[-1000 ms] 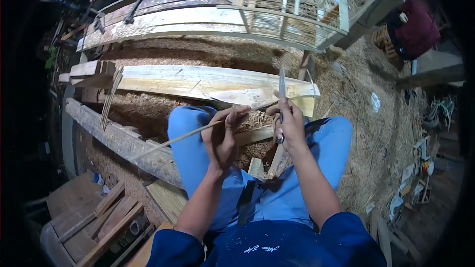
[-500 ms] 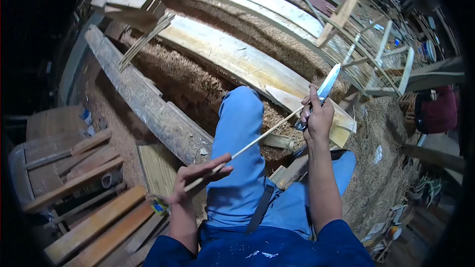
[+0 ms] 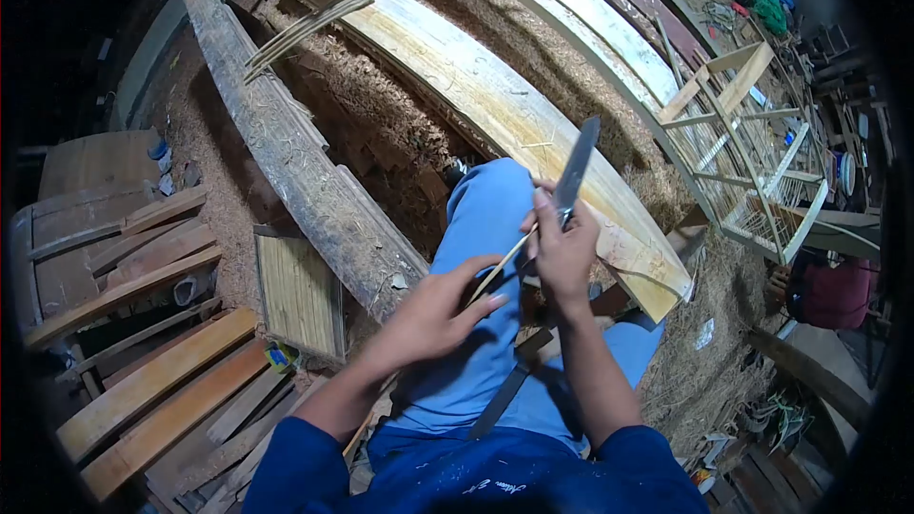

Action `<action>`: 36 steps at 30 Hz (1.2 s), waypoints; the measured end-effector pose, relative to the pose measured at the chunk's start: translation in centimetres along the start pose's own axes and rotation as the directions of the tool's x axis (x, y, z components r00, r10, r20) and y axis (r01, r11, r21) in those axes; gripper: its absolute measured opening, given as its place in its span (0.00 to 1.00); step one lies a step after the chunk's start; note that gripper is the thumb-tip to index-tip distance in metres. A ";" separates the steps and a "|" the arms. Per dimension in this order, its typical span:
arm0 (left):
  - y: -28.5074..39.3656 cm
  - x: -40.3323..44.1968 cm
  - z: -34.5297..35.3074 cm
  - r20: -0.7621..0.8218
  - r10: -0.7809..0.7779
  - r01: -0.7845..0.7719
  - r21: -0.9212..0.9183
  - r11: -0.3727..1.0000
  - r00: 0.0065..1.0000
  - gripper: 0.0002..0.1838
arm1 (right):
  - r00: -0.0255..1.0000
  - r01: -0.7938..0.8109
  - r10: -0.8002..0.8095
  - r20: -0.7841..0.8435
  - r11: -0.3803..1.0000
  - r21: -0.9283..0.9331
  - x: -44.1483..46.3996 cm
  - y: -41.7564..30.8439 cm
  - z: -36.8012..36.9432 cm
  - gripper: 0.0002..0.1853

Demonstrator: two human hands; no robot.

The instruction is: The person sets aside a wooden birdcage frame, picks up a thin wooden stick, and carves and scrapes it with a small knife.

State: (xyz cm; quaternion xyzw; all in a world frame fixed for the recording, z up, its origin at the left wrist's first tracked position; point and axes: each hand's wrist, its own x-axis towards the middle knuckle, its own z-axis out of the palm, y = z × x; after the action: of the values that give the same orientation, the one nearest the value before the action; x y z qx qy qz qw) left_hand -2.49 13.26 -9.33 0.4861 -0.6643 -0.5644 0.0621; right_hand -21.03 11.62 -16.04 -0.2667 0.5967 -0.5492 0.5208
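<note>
My right hand (image 3: 568, 262) is wrapped round the handle of a knife (image 3: 577, 169), its broad blade pointing up and away from me. The thumb and fingers of the same hand also hold the far end of a thin pale wooden stick (image 3: 502, 268). Lower down, the stick passes between the thumb and fingers of my left hand (image 3: 430, 316), which is loosely closed on it. Both hands are close together over my blue-trousered raised knee (image 3: 495, 200). The lower part of the stick is mostly hidden behind my left hand and forearm.
A long pale board (image 3: 457, 71) lies ahead, beside a rough weathered plank (image 3: 286, 148). A bundle of thin sticks (image 3: 309, 29) bridges them. Shavings cover the ground. A wooden frame (image 3: 738, 133) stands right; loose boards (image 3: 157, 395) lie left.
My right hand has moved left and down with the knife, whose blade now stands more upright. My left hand has slid up the stick towards it. The view has shifted somewhat.
</note>
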 end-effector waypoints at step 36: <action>-5.7 -1.1 4.4 -0.154 -0.236 0.038 -0.760 0.649 0.960 0.12 | 0.904 0.426 -0.302 0.301 0.674 -0.603 -9.7 4.8 -2.4 0.22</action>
State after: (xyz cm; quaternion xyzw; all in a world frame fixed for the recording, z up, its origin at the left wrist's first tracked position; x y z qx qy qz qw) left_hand -1.36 17.71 -14.95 0.5301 -0.3211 -0.7280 0.2930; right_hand -18.97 22.36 -17.72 -0.5933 0.6365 -0.3716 0.3238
